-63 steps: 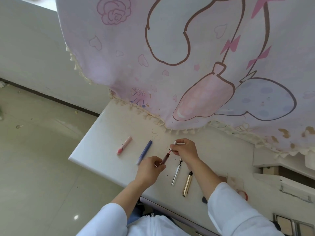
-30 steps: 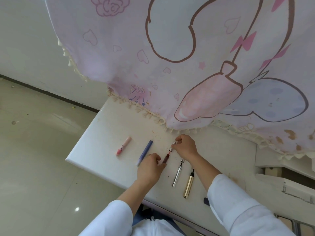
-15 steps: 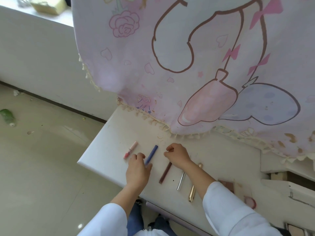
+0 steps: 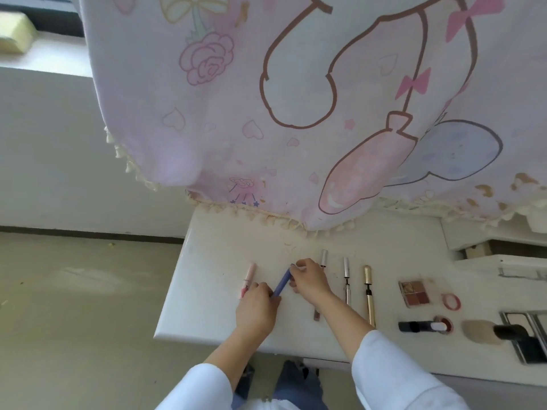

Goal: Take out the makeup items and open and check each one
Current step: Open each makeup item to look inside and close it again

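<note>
Across the far side we see a big pink cartoon-print cloth (image 4: 296, 99) hanging down to the white table (image 4: 207, 306). Near the table's left part the person's two hands meet. The left hand (image 4: 256, 309) has its fingers curled round the near end of the blue stick (image 4: 282, 284), and the right hand (image 4: 307, 281) pinches its far end. The stick slants between them, and we cannot tell whether it touches the table. Well to the right lie a beige puff (image 4: 479, 331), an eyeshadow palette (image 4: 414, 292) and a black lipstick (image 4: 420, 326). Nearer the hands we find a gold tube (image 4: 368, 294), a silver tube (image 4: 346, 270), a brown gloss tube (image 4: 323, 258) partly under the right wrist, and a pink tube (image 4: 248, 276) just left of the left hand.
</note>
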Motion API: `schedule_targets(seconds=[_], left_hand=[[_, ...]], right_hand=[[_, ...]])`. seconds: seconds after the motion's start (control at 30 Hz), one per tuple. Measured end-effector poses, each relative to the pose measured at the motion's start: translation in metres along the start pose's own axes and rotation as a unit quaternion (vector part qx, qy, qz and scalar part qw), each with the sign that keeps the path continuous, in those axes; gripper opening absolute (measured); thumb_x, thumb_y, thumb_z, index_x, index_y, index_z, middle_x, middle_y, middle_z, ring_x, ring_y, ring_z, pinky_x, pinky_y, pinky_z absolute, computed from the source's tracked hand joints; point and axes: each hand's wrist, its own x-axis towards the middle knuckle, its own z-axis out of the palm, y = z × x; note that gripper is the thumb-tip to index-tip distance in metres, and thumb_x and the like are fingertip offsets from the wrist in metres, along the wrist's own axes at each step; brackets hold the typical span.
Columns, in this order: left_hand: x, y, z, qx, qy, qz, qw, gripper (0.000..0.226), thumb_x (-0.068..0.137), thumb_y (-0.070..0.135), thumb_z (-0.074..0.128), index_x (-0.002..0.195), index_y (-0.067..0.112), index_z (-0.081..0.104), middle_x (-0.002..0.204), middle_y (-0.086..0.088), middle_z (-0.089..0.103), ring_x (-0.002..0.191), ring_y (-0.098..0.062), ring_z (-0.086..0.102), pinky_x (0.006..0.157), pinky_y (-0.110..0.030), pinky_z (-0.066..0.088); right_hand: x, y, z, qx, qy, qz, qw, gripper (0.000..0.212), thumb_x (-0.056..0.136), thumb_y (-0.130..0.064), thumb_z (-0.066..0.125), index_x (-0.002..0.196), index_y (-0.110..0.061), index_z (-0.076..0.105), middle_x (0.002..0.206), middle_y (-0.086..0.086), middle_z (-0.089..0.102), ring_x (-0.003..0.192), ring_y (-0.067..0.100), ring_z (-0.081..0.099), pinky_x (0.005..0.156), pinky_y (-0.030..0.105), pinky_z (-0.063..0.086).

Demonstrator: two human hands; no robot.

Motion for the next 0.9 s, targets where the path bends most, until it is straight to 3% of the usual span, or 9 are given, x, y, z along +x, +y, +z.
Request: schedule_targets(seconds=[0.17,0.3,0.37,0.47,0.53,0.6,0.73,0.83,0.9], left_hand=[[-0.004,-0.018,-0.016,-0.067,-0.023,0.045,0.996,0.014,0.095,0.028,0.046,0.091,0.017,0.054,0.087,-0.002,0.061,0.066,-0.014,0.050,0.063,-0.030,0.045],[-0.004,-0.027,-0.021,-0.110,-0.034,0.094,0.989,0.020,0.092,0.023,0.050,0.111,0.017,0.052,0.129,-0.012,0.057,0.062,-0.013,0.054,0.058,-0.025,0.044],[-0.004,-0.029,-0.023,-0.111,-0.037,0.111,0.987,0.018,0.090,0.027,0.055,0.107,0.023,0.049,0.133,-0.018,0.054,0.061,-0.012,0.056,0.060,-0.025,0.045],[-0.006,-0.029,-0.026,-0.121,-0.025,0.118,0.985,0.011,0.089,0.032,0.058,0.088,0.025,0.049,0.123,-0.018,0.060,0.054,-0.007,0.050,0.051,-0.022,0.034],[-0.007,-0.027,-0.030,-0.130,-0.018,0.127,0.983,0.014,0.090,0.032,0.057,0.083,0.021,0.053,0.096,-0.008,0.067,0.056,-0.012,0.049,0.051,-0.024,0.034],[-0.010,-0.026,-0.033,-0.136,-0.016,0.137,0.981,0.017,0.091,0.031,0.056,0.083,0.016,0.058,0.072,0.001,0.059,0.058,-0.013,0.048,0.053,-0.025,0.035],[-0.009,-0.026,-0.037,-0.133,-0.019,0.151,0.979,0.024,0.093,0.031,0.053,0.086,0.011,0.063,0.069,-0.004,0.058,0.056,-0.012,0.045,0.054,-0.030,0.036],[-0.010,-0.025,-0.038,-0.151,-0.029,0.148,0.977,0.027,0.095,0.030,0.050,0.085,0.007,0.062,0.064,0.001,0.051,0.092,-0.028,0.061,0.049,-0.028,0.033],[-0.009,-0.023,-0.037,-0.160,-0.026,0.147,0.976,0.028,0.095,0.028,0.050,0.081,0.006,0.061,0.063,-0.003,0.050,0.116,-0.035,0.051,0.047,-0.023,0.027]], right_hand=[[-0.012,-0.007,0.004,0.054,0.030,-0.010,0.998,0.008,0.092,-0.010,0.053,0.091,-0.005,0.058,0.084,0.011,0.064,0.060,0.011,0.060,0.053,0.017,0.048],[-0.023,-0.010,0.006,0.081,0.044,0.006,0.996,0.008,0.089,-0.009,0.051,0.086,-0.005,0.057,0.073,0.007,0.063,0.059,0.015,0.059,0.056,0.022,0.048],[-0.028,-0.012,0.007,0.088,0.052,0.004,0.995,0.008,0.088,-0.009,0.051,0.084,-0.007,0.057,0.072,0.006,0.063,0.059,0.017,0.059,0.057,0.023,0.049],[-0.034,-0.015,0.007,0.082,0.058,0.001,0.995,0.011,0.087,-0.011,0.052,0.085,-0.008,0.061,0.071,0.007,0.063,0.059,0.018,0.058,0.056,0.023,0.048],[-0.037,-0.016,0.005,0.069,0.057,-0.004,0.996,0.011,0.087,-0.013,0.055,0.081,-0.008,0.062,0.065,0.005,0.061,0.055,0.016,0.053,0.053,0.023,0.044],[-0.038,-0.017,0.002,0.038,0.066,-0.018,0.997,0.016,0.086,-0.018,0.061,0.072,-0.011,0.061,0.058,0.002,0.057,0.052,0.013,0.048,0.052,0.023,0.039],[-0.040,-0.021,-0.003,0.019,0.050,-0.039,0.998,0.018,0.086,-0.016,0.064,0.068,-0.013,0.060,0.057,0.001,0.055,0.049,0.011,0.046,0.050,0.021,0.036],[-0.041,-0.026,-0.008,0.044,0.018,-0.033,0.998,0.013,0.087,-0.007,0.059,0.074,-0.011,0.060,0.064,0.006,0.058,0.054,0.014,0.050,0.051,0.021,0.041],[-0.040,-0.028,-0.011,0.039,0.003,-0.030,0.999,0.012,0.087,-0.005,0.054,0.079,-0.009,0.061,0.067,0.007,0.059,0.057,0.015,0.052,0.053,0.022,0.043]])
